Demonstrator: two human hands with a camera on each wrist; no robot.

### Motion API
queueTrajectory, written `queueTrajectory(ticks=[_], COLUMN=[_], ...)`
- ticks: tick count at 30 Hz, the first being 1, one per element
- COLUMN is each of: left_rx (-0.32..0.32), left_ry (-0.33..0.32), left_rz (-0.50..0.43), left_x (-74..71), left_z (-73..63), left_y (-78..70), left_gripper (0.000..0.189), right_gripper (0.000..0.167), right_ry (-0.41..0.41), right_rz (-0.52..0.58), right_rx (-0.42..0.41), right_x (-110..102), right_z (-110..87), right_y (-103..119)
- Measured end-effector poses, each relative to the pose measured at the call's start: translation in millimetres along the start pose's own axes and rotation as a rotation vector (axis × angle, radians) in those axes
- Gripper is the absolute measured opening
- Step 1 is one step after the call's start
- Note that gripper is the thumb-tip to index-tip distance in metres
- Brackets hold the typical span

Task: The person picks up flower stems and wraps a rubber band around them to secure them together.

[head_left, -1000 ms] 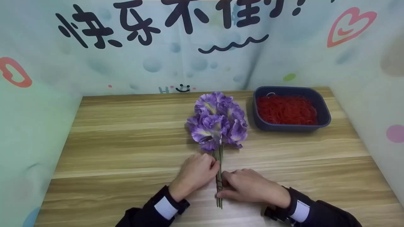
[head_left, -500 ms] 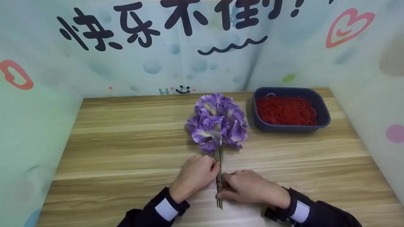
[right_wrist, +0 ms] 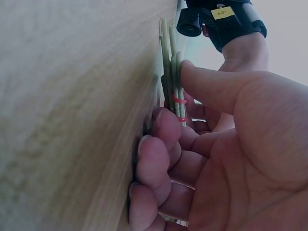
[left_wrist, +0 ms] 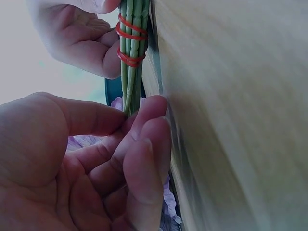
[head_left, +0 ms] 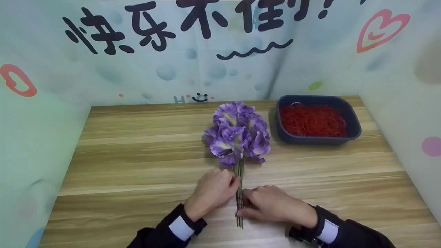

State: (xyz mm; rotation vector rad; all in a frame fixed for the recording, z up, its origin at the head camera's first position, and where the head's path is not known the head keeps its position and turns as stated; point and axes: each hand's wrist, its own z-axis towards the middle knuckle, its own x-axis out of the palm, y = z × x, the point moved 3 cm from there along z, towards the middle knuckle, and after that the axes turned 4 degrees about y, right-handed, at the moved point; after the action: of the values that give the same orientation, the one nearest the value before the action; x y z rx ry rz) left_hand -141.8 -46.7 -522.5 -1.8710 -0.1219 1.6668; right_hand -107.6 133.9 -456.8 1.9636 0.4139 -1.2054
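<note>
A bunch of purple flowers (head_left: 237, 137), seemingly artificial, lies on the wooden table with its green stems (head_left: 240, 199) toward me. Just below the blooms, my left hand (head_left: 214, 191) pinches the stems between thumb and fingers. Lower down, my right hand (head_left: 270, 204) holds them from the right, its thumb (right_wrist: 211, 84) against the stems near their cut ends. In the left wrist view, a red rubber band (left_wrist: 130, 58) loops several times around the stems, between the two hands' grips. The right fingers partly hide the band in the right wrist view.
A dark blue plastic box (head_left: 318, 140) with a heap of red rubber bands (head_left: 311, 120) stands at the back right, beside the blooms. Printed cloth walls (head_left: 165, 82) border the wooden table (head_left: 131, 155) at the back and both sides.
</note>
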Motion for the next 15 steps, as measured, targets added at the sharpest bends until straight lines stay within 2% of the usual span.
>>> queueTrajectory(ticks=[9,15], left_rx=[-0.007,-0.008], left_ry=[0.003,0.021], left_rz=[-0.008,-0.007], left_x=[-1.1,-1.4], left_z=[0.2,-0.2], left_y=[-1.0,1.5], left_gripper=[0.051,0.048], right_gripper=[0.039,0.037], right_ry=[0.004,-0.031], right_rz=[-0.003,-0.013], right_rx=[0.006,-0.013], right_x=[0.1,-2.0], right_z=[-0.9,-3.8], right_y=[0.3,1.5])
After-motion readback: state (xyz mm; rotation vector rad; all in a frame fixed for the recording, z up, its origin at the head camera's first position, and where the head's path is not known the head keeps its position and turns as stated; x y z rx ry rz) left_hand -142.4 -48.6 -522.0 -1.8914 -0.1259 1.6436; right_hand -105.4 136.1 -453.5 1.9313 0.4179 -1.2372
